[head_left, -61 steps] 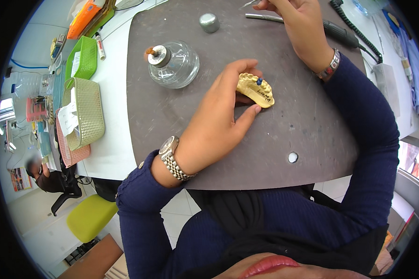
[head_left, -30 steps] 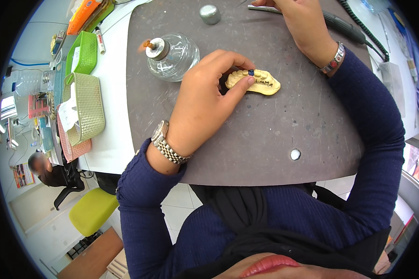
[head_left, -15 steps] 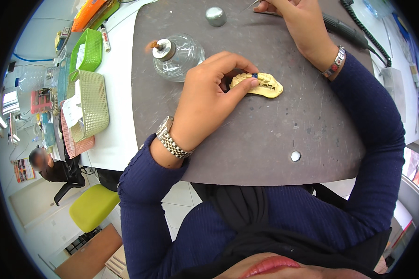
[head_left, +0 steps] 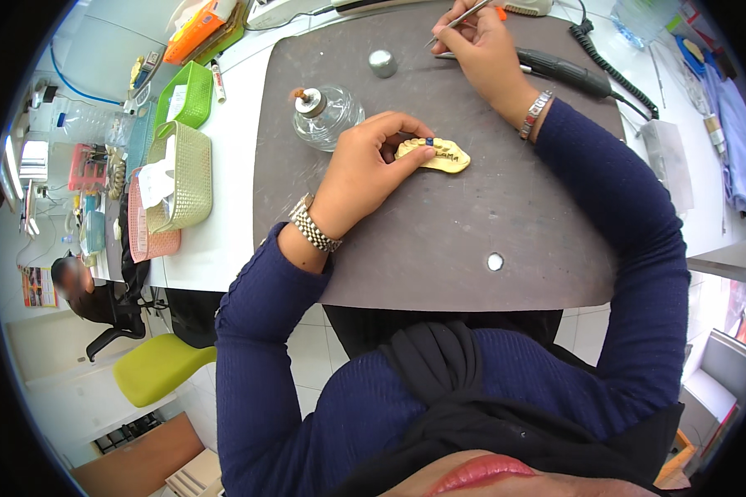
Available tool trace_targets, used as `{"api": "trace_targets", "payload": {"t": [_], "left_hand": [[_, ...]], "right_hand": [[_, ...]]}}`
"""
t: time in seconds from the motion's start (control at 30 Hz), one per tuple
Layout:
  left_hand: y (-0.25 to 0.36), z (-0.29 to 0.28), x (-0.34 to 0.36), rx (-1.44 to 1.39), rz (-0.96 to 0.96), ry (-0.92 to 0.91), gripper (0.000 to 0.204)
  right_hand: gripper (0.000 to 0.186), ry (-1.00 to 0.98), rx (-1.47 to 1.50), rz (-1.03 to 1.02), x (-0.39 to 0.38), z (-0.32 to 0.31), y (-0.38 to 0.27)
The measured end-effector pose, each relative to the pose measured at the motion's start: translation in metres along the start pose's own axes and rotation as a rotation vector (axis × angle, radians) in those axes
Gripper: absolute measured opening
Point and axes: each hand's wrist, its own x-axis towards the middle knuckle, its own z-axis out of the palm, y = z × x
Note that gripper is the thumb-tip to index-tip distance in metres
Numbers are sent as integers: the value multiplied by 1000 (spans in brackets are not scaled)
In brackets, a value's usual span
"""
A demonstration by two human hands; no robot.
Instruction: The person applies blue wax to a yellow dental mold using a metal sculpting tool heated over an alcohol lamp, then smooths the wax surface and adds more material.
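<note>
Yellow dental cast (head_left: 436, 156) lies on the dark mat (head_left: 472, 215), held between left hand (head_left: 365, 170) thumb and fingertips.
Glass burner (head_left: 325, 115) stands just beside it toward the mat's far left corner; right hand (head_left: 482, 48) pinches a thin metal instrument (head_left: 456, 18) at the far edge.

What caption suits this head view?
Left hand steadies a yellow plaster dental model on a grey mat; right hand holds a thin metal tool.

yellow dental cast (head_left: 439, 156), flat, prob. w/ teeth
</note>
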Motion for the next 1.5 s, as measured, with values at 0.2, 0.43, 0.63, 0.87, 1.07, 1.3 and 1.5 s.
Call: {"api": "trace_targets", "payload": {"t": [0.2, 0.43, 0.63, 0.87, 1.07, 1.3, 1.5], "left_hand": [[-8, 2, -1, -83, -8, -15, 20], [-14, 7, 4, -169, 19, -3, 20], [-17, 7, 3, -218, 36, 34, 20], [-17, 11, -2, -55, 61, 106, 21], [-18, 11, -4, -100, 69, 76, 23], [-10, 4, -4, -33, 83, 48, 20], [28, -1, -2, 350, 693, 228, 18]], "right_hand": [[22, -91, -90, -76, -1, 0, 0], [21, -54, -174, -172, -2, -2, -6], [19, -108, -211, -225, -3, -9, -29], [18, -156, -254, -280, -18, -41, -55], [18, -77, -218, -165, -42, -73, -55], [13, -192, -551, -364, -49, -76, -70], [6, -623, -855, -425, -58, -73, -80]]}}
